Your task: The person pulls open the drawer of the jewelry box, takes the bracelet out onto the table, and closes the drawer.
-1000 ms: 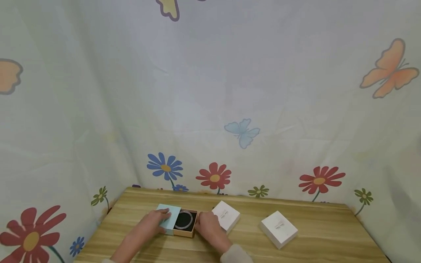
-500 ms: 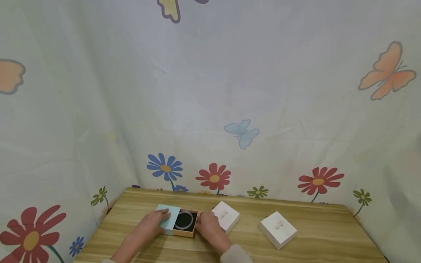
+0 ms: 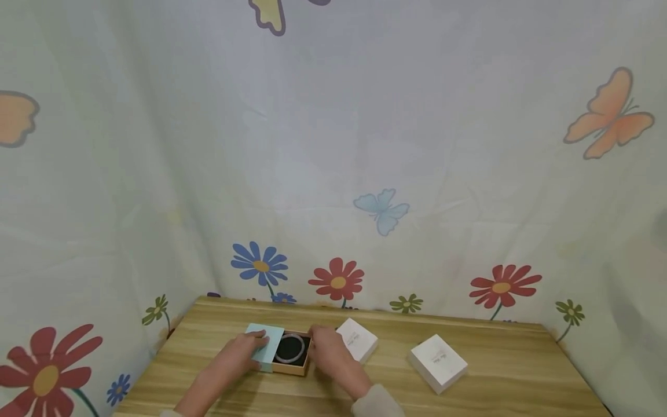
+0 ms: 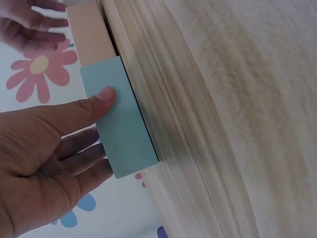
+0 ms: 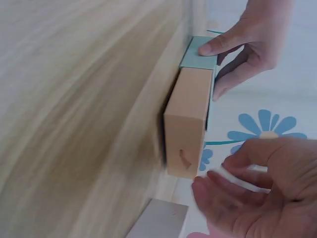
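Note:
A drawer-style gift box lies on the wooden table, its light blue sleeve (image 3: 264, 341) pushed to the left. The tan drawer (image 5: 185, 99) sticks out to the right, lined in black, with a grey ring-shaped bracelet (image 3: 303, 349) inside. My left hand (image 4: 54, 153) grips the sleeve, thumb on the near side and fingers on the far side. At the drawer's right end my right hand (image 5: 262, 193) hovers with loosely bent fingers, holding nothing. A small ribbon pull (image 5: 185, 158) shows on that end.
A white box (image 3: 357, 340) with small print stands just beyond my right hand, partly covered by it. Further right is a second white box (image 3: 438, 363). A curtain (image 3: 312, 145) with flowers and butterflies hangs behind the wooden table (image 3: 500, 370).
My right hand has shifted slightly up and away from the near part of the drawer's end. The left hand, sleeve and drawer stay the same; the head view drifts a little.

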Action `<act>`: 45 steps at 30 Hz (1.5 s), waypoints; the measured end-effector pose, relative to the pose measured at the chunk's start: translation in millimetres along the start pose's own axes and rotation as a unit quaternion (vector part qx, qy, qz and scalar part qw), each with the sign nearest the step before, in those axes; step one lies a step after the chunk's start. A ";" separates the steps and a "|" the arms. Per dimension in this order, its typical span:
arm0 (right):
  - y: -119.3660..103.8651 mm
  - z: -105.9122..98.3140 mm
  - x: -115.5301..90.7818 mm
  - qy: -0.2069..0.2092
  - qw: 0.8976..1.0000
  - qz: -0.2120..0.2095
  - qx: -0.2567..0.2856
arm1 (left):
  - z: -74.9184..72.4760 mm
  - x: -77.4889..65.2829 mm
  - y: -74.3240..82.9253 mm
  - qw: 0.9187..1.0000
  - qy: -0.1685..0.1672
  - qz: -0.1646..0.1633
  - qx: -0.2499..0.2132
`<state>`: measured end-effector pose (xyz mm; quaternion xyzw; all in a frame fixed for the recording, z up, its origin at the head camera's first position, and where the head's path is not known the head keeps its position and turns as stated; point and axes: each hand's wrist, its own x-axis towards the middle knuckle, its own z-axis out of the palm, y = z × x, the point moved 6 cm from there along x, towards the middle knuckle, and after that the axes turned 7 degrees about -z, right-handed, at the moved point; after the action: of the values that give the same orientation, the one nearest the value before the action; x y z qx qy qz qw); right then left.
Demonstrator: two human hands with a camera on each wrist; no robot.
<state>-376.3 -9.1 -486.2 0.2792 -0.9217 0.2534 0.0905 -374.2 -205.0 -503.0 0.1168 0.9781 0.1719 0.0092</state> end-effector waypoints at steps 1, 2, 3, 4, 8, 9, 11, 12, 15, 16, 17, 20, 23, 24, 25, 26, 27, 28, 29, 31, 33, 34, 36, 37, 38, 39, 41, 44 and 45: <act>-2.8 -0.2 2.5 -0.003 1.000 -0.014 -0.001 | 0.1 0.6 -0.1 1.000 0.000 0.000 0.000; -5.6 0.7 4.9 -0.009 1.000 -0.028 0.000 | 0.4 1.2 -0.4 1.000 0.000 0.000 0.000; -7.8 2.9 7.1 -0.019 0.999 -0.040 0.005 | 0.5 1.6 -0.5 1.000 0.002 0.002 -0.001; -10.5 4.8 9.2 -0.029 0.998 -0.053 0.012 | 0.9 2.0 -1.2 1.000 0.001 0.000 0.000; -17.4 16.8 15.6 -0.070 0.995 -0.076 0.017 | -0.3 1.3 -0.2 1.000 0.005 0.002 -0.001; -18.3 20.0 17.1 -0.081 0.994 -0.076 0.015 | -0.7 1.1 0.3 1.000 0.003 0.001 -0.001; -19.6 25.3 20.5 -0.098 0.992 -0.075 -0.002 | -1.6 0.6 1.4 1.000 -0.002 -0.004 0.001; -19.9 27.6 22.4 -0.105 0.992 -0.075 -0.013 | -1.8 0.8 1.6 1.000 -0.005 -0.007 0.002; -21.2 31.8 25.7 -0.124 0.989 -0.071 -0.032 | -0.8 1.7 2.0 1.000 -0.015 -0.010 0.006; -21.6 32.9 26.6 -0.128 0.989 -0.069 -0.036 | -0.5 1.6 1.9 1.000 -0.016 -0.010 0.007; -22.4 33.9 27.4 -0.130 0.988 -0.071 -0.039 | -0.4 1.5 1.8 1.000 -0.015 -0.008 0.008; -24.6 37.2 29.8 -0.137 0.986 -0.080 -0.048 | -1.2 0.7 1.5 1.000 -0.006 -0.001 0.009; -26.6 39.9 33.0 -0.146 0.983 -0.093 -0.067 | -1.8 0.7 1.0 1.000 0.004 0.004 0.009; -26.9 40.7 34.0 -0.150 0.981 -0.095 -0.077 | -1.8 0.7 0.8 1.000 0.005 0.005 0.009; -26.8 41.4 35.2 -0.155 0.980 -0.094 -0.085 | -2.0 0.9 0.8 1.000 0.005 0.007 0.009; -26.8 41.6 36.2 -0.160 0.979 -0.090 -0.091 | -1.6 1.1 0.7 1.000 0.004 0.008 0.008; -27.0 41.8 37.1 -0.164 0.978 -0.087 -0.096 | -1.2 1.3 0.5 1.000 0.002 0.008 0.009; -27.0 41.9 37.8 -0.169 0.977 -0.082 -0.099 | -0.5 1.6 0.1 1.000 -0.001 0.007 0.009; -27.3 41.6 38.5 -0.174 0.977 -0.077 -0.099 | -0.3 1.4 0.1 1.000 -0.004 0.005 0.008; -28.0 40.7 39.3 -0.181 0.976 -0.069 -0.100 | 0.9 1.8 -0.2 1.000 -0.009 0.003 0.008; -29.5 39.5 39.4 -0.188 0.974 -0.070 -0.107 | 1.7 1.8 -0.2 1.000 -0.012 0.001 0.006; -30.0 38.9 39.3 -0.191 0.973 -0.070 -0.112 | 2.0 1.8 -0.1 1.000 -0.012 0.000 0.005; -30.7 38.6 39.1 -0.197 0.970 -0.073 -0.125 | 2.2 1.5 0.3 1.000 -0.013 -0.001 0.005; -30.6 38.6 39.1 -0.201 0.968 -0.072 -0.131 | 2.2 1.4 0.4 1.000 -0.014 -0.001 0.004; -30.5 38.6 39.2 -0.204 0.967 -0.072 -0.136 | 2.3 1.1 0.6 1.000 -0.015 -0.001 0.003; -30.2 38.7 39.6 -0.209 0.965 -0.069 -0.139 | 2.5 1.3 0.3 1.000 -0.016 -0.002 0.003; -30.1 39.1 41.1 -0.217 0.963 -0.065 -0.145 | 2.0 1.4 0.3 1.000 -0.015 -0.002 0.004; -30.5 39.6 44.2 -0.229 0.958 -0.060 -0.162 | 1.3 1.9 1.0 1.000 -0.012 0.002 0.005; -30.9 40.3 45.1 -0.234 0.955 -0.061 -0.170 | 1.1 2.3 1.0 1.000 -0.012 0.001 0.006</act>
<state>-397.3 -73.2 -493.9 0.3664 -0.9280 0.0143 -0.0661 -376.1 -203.2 -503.6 0.1202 0.9787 0.1651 0.0198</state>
